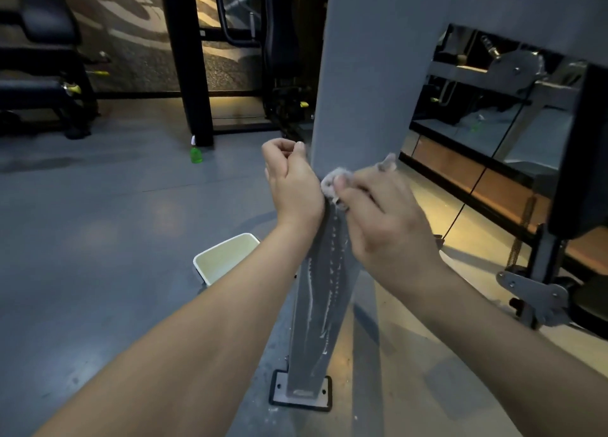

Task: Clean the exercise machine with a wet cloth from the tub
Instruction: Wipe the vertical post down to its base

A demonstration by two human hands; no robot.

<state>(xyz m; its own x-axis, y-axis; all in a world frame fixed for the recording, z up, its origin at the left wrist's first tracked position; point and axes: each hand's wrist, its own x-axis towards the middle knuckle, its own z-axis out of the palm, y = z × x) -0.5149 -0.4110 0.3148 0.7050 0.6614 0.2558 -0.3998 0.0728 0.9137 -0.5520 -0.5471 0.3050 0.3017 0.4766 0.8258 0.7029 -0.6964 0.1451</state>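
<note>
Two bare forearms (184, 354) reach up from 6 o'clock toward the exercise machine's grey post (371, 74), which stands upright through the middle of the view on a bolted base plate (301, 394). Wet streaks (329, 288) run down the post's near face below the hands. On the floor at 9 o'clock of the post's lower half stands the pale tub (227, 259), partly hidden by the left forearm. At the post's 9 o'clock edge the left hand (292, 180) rests against the metal, fingers curled into the palm with nothing seen in them. Just at its 3 o'clock, the right hand (385, 219) pinches the bunched cloth (332, 181) between thumb and fingers and presses it on the post. A small green bottle (196, 153) sits on the floor at 9 o'clock of the left hand
</note>
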